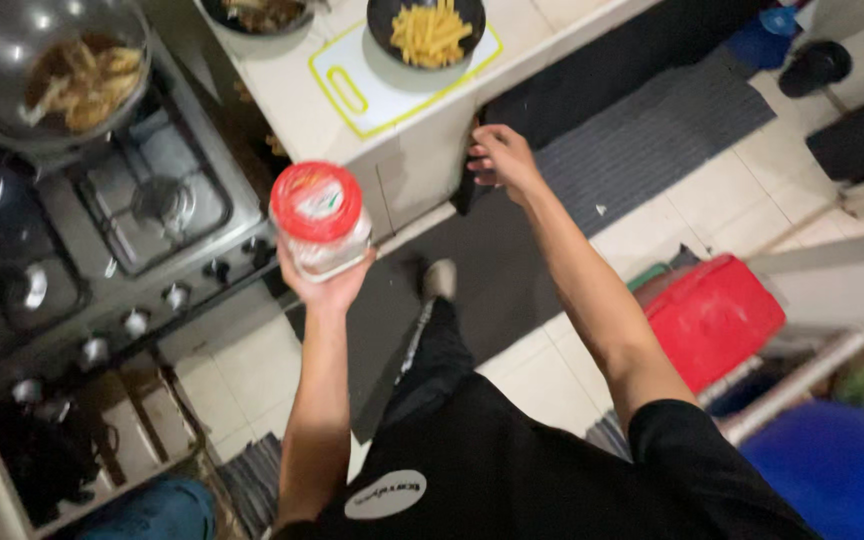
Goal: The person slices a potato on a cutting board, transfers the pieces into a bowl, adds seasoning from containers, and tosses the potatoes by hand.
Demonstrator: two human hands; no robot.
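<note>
2 hands show in my feed. My left hand [327, 285] cups 1 clear jar [322, 222] from below, fingers wrapped round its base; the jar sits at 12 o'clock from the palm, red lid facing me. My right hand [500, 160] hangs free at 2 o'clock from the jar, fingers loosely curled, holding nothing. Beyond it, at 12 o'clock, I count 1 black bowl of yellow sticks [426, 30] on 1 white cutting board [352, 90]. At 10 o'clock, 1 pan [52, 75] sits on the stove [152, 200].

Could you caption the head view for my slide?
Left hand holds a red-lidded jar beside the stove; right hand empty.
</note>
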